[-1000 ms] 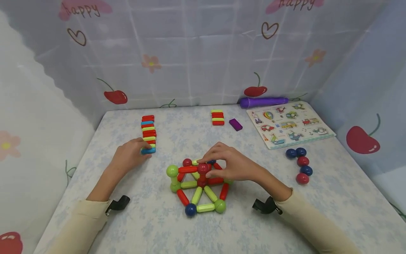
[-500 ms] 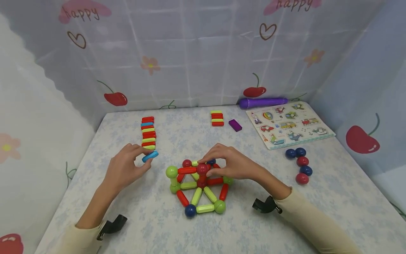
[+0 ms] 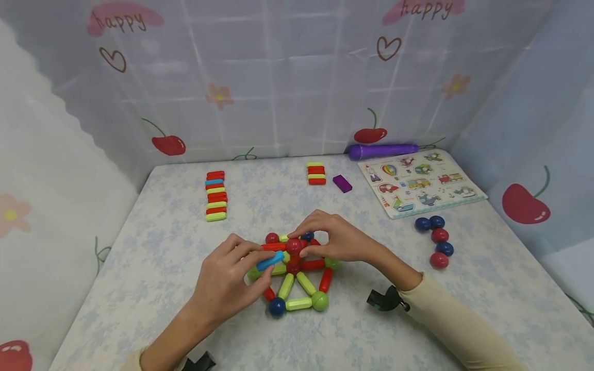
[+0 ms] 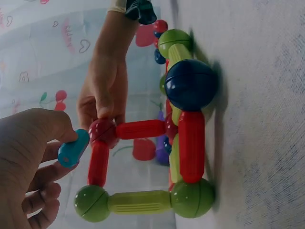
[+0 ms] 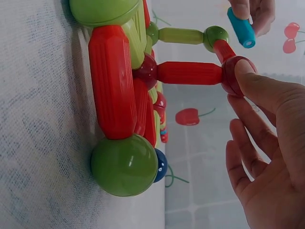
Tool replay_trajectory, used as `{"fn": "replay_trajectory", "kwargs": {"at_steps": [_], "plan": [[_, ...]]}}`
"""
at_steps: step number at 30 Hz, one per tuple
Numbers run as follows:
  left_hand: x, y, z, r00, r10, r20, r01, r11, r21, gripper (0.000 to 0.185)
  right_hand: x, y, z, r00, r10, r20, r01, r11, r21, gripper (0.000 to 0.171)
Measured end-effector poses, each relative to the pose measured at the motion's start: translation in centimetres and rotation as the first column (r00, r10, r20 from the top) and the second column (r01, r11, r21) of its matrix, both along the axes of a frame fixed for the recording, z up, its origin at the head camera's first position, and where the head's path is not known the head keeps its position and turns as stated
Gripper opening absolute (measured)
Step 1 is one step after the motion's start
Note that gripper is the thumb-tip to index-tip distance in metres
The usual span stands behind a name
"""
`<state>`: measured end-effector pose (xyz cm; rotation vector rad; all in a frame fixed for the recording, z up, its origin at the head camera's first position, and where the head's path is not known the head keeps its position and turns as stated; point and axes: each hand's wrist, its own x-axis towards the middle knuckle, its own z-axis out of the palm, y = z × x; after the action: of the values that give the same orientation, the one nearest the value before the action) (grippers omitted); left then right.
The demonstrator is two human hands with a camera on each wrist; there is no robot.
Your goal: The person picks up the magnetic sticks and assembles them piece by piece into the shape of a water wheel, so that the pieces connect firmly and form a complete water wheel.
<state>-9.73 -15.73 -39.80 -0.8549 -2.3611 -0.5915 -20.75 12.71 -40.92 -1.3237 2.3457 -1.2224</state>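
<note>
My left hand (image 3: 232, 275) pinches a short blue rod (image 4: 74, 149) between thumb and fingers, close beside the raised red ball (image 3: 294, 246). That ball tops an upright red rod (image 5: 189, 73) at the middle of a ball-and-rod structure (image 3: 298, 304). Thumb and fingertips of my right hand (image 3: 341, 237) grip the red ball. A red rod (image 4: 98, 163) runs from it to a raised green ball (image 4: 91, 203), which stands on a yellow-green rod (image 4: 139, 202). In the head view my left hand hides that corner. The base is a flat ring with spokes, its corners green, blue and red balls.
A column of red, yellow-green and blue rods (image 3: 216, 198) lies at the left, a shorter stack of rods (image 3: 316, 174) at the back. Near it are a purple block (image 3: 342, 183), a purple stick (image 3: 382, 151) and a picture board (image 3: 422, 183). Several loose balls (image 3: 439, 235) lie right.
My left hand has lifted the blue rod from the near end of the left column and carried it right to the structure. My right hand has stayed on the red ball.
</note>
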Motion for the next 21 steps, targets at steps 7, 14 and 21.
{"fn": "replay_trajectory", "kwargs": {"at_steps": [7,14,21], "plan": [[-0.6,0.8,-1.3,0.999,0.02,-0.026,-0.02,1.0,0.006,0.03,0.0,-0.1,-0.2,1.0,-0.003,-0.012,0.003,1.0,-0.003,0.04],[-0.7,1.3,-1.7,0.997,0.041,-0.065,-0.04,0.999,0.016,0.028,0.0,-0.2,-0.3,1.0,-0.002,-0.019,0.002,1.0,-0.018,0.04],[-0.6,1.8,-1.9,0.995,0.049,-0.085,-0.047,0.999,0.019,0.028,-0.1,0.0,-0.6,1.0,-0.006,-0.011,0.006,1.0,-0.021,0.04]]}}
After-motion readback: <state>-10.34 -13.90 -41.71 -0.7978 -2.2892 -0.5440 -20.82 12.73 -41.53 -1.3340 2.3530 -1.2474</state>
